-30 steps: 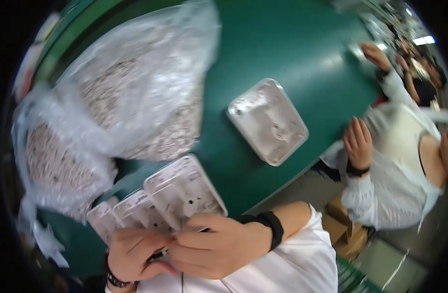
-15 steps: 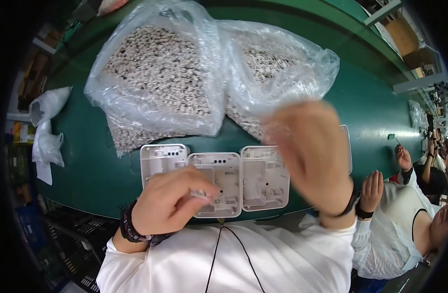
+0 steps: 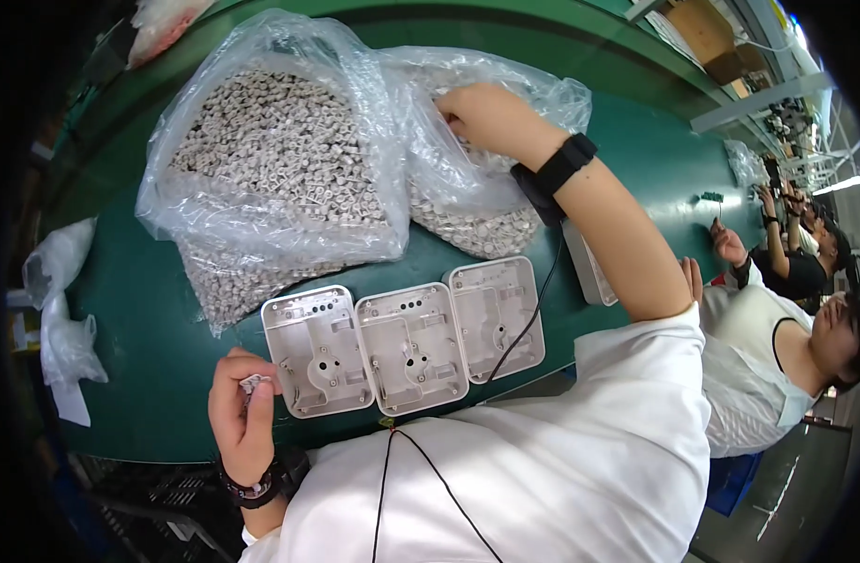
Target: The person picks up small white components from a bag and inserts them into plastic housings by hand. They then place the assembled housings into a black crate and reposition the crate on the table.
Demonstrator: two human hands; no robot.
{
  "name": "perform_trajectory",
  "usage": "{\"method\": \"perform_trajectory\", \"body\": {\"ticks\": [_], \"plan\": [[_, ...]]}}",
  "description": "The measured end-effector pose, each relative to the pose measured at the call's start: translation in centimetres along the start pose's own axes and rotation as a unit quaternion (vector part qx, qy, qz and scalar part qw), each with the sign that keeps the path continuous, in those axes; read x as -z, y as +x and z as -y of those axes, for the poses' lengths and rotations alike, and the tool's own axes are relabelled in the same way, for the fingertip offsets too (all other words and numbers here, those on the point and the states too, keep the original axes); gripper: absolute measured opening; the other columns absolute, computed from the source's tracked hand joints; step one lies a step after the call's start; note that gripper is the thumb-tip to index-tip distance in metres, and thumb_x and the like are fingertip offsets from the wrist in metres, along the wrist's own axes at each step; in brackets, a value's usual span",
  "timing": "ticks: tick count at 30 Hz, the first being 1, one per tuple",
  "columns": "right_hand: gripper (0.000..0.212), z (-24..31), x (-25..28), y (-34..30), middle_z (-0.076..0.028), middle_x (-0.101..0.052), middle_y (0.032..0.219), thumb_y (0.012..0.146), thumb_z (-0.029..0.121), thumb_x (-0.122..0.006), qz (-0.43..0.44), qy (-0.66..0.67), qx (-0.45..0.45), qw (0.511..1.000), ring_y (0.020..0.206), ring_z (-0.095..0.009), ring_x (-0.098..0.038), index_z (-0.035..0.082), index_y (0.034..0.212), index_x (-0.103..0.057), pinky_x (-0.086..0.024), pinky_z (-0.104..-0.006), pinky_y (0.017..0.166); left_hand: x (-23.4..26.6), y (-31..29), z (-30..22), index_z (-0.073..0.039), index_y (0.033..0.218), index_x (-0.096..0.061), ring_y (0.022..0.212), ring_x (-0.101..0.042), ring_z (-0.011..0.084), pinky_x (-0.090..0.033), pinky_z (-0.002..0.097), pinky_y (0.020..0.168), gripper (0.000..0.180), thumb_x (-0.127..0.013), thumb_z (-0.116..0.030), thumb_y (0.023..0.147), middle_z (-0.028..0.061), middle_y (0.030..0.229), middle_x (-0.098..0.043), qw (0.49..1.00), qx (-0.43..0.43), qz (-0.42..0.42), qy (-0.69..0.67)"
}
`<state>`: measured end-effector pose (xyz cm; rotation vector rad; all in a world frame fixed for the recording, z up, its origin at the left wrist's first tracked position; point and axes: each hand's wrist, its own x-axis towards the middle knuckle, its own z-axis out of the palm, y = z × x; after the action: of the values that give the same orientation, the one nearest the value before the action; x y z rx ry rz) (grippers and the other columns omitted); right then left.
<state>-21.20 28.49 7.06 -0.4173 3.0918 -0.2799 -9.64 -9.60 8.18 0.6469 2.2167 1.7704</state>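
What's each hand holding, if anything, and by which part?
Left hand: small parts, between thumb and fingers; gripped portion unclear. Right hand: at the right bag, hold hidden; can't tell.

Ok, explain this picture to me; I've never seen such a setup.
There is no machine: two bare hands do the work. A wide fisheye camera worn on the head looks down, so straight edges bend. On the green table, clear plastic bags hold many small pale pieces. Nearer the body, three open pale housings sit in a row; a fourth housing is partly hidden further right. The left hand has some small pieces in its grip. The right hand is at a bag, its fingertips hidden.
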Motion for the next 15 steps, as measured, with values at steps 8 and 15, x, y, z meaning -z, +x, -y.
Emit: {"method": "perform_trajectory", "body": {"ticks": [8,15], "plan": [[0.014,-1.3,2.2,-2.2,-0.012,-0.064,0.079,0.076,0.002,-0.058,-0.110,0.074,-0.029,0.991,0.074,-0.025,-0.063,0.004,0.090,-0.062,-0.050,-0.0328,0.065,-1.0,0.6,-1.4,0.000,0.089,-0.050,0.063,-0.043,0.0114,-0.035,0.0228,0.059,0.006,-0.046,-0.002,0.085,0.0049,0.073,-0.048,0.996,0.056,-0.022,-0.059],[0.012,5.2,6.0,-12.5,-0.012,-0.061,0.075,0.076,-0.007,-0.057,-0.258,0.254,-0.001,0.932,0.067,-0.021,-0.063,-0.001,0.087,-0.058,-0.049,-0.0257,0.060,-6.3,5.5,-5.4,-0.002,0.083,-0.049,0.052,-0.045,0.0177,-0.034,0.0266,0.051,0.005,-0.047,-0.006,0.086,0.0097,0.061,-0.045,0.971,0.025,0.230,0.059]]}}
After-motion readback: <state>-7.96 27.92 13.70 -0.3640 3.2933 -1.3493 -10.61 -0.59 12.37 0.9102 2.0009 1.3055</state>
